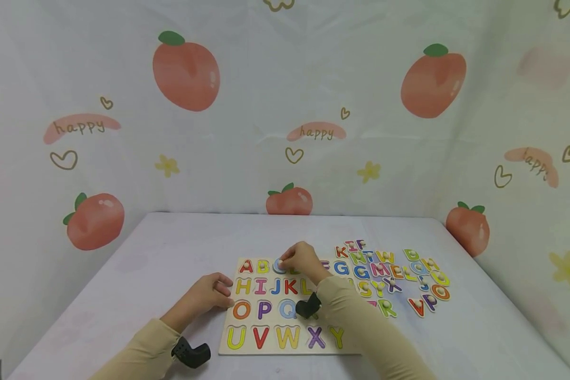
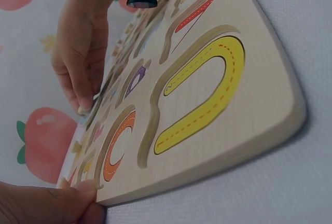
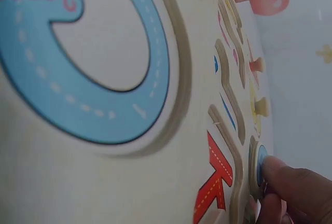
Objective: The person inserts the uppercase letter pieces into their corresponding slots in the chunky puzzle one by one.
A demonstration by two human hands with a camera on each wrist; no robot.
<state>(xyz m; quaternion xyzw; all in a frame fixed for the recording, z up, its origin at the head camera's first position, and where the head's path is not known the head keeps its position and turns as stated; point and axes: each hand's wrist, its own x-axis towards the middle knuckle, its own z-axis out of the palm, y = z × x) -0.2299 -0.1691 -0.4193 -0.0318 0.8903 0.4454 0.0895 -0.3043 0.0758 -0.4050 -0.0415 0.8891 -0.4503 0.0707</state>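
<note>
The wooden alphabet board (image 1: 225, 345) lies flat, with printed letter recesses in rows. My right hand (image 1: 301, 258) reaches over its top row and pinches a blue letter C piece (image 3: 262, 164) at the C recess; the fingers cover much of it. To its left, the letter A piece (image 1: 246, 266) and letter B piece (image 1: 263, 266) sit in their places with knobs standing up. Resting at the board's left edge, my left hand (image 1: 208, 293) has its thumb touching the rim beside the O recess (image 2: 116, 146), its other fingers loosely bent.
Loose knobbed letters, among them an orange O (image 1: 440, 292), a red V (image 1: 416, 307) and a green R (image 1: 387, 308), lie scattered right of the board, some overlapping its right side. A white cloth covers the table (image 1: 171, 237); a fruit-printed curtain (image 1: 247, 174) hangs behind.
</note>
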